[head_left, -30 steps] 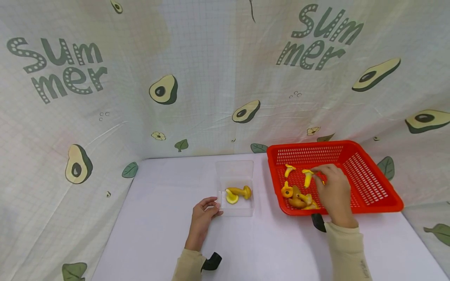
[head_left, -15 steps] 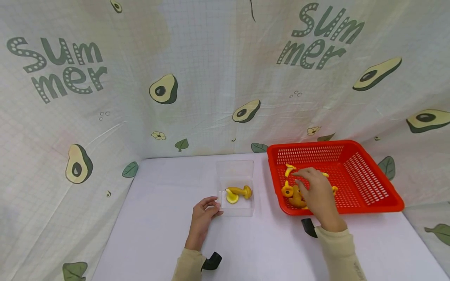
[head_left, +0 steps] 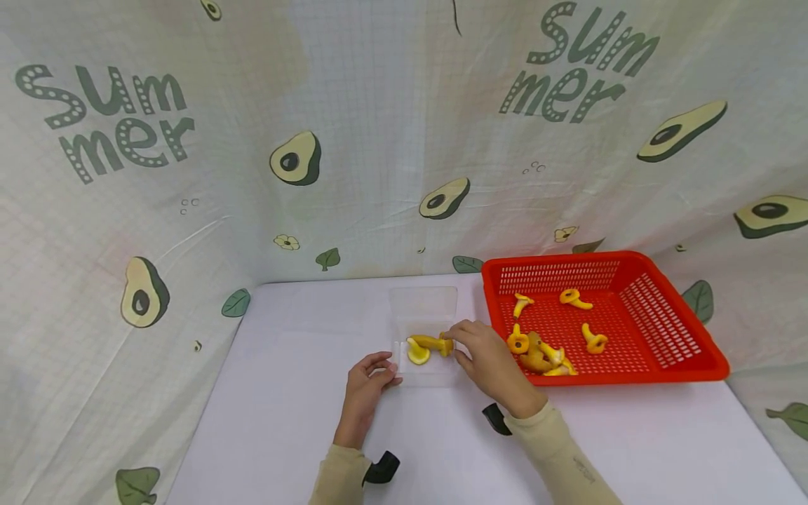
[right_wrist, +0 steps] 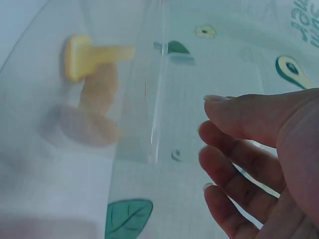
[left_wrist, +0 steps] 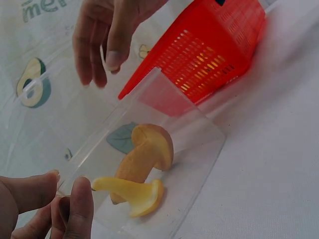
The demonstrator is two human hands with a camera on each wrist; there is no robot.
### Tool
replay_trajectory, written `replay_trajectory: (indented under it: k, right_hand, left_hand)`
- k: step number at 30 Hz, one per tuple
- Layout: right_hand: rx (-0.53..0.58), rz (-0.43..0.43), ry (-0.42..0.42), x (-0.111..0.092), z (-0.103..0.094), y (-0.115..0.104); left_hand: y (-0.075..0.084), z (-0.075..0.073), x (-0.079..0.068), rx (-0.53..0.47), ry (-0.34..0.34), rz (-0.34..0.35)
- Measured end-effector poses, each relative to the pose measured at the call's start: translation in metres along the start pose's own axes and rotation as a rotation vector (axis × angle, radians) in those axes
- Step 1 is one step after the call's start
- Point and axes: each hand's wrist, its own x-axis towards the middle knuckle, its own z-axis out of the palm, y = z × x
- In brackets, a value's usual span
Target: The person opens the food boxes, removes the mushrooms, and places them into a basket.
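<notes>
A clear plastic box (head_left: pixel 434 372) with its lid raised at the back stands mid-table. Inside lie a yellow mushroom (left_wrist: pixel 142 196), pale on one side, and a larger tan-orange mushroom (left_wrist: pixel 149 152). My left hand (head_left: pixel 368 384) pinches the box's left edge between thumb and fingers. Over the box's right side hovers my right hand (head_left: pixel 489 365), its thumb and fingers loosely bent and apart. The right wrist view shows nothing between the right fingers (right_wrist: pixel 227 162). In the head view they overlap the cap of the larger mushroom.
A red slotted basket (head_left: pixel 669 337) stands at the right with several yellow and tan mushrooms, mostly on its left side. One mushroom (head_left: pixel 593 340) lies near its middle. Behind the table hangs a printed cloth (head_left: pixel 360 140).
My right hand has let go of a yellow mushroom in the basket and moved left, out of the basket, to above the box. My left hand has stayed at the box's edge.
</notes>
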Motion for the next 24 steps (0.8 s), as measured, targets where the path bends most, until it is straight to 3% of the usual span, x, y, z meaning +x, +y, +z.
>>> replay_trajectory:
  k: [11, 24]
  right_hand:
    - [0.043, -0.002, -0.150, 0.026, 0.021, -0.019]
    - [-0.017, -0.052, -0.228, 0.044, 0.054, -0.017]
  left_hand:
    - [-0.002, -0.001, 0.001, -0.002, -0.002, 0.010]
    - [-0.004, -0.002, 0.003, 0.009, 0.001, 0.014]
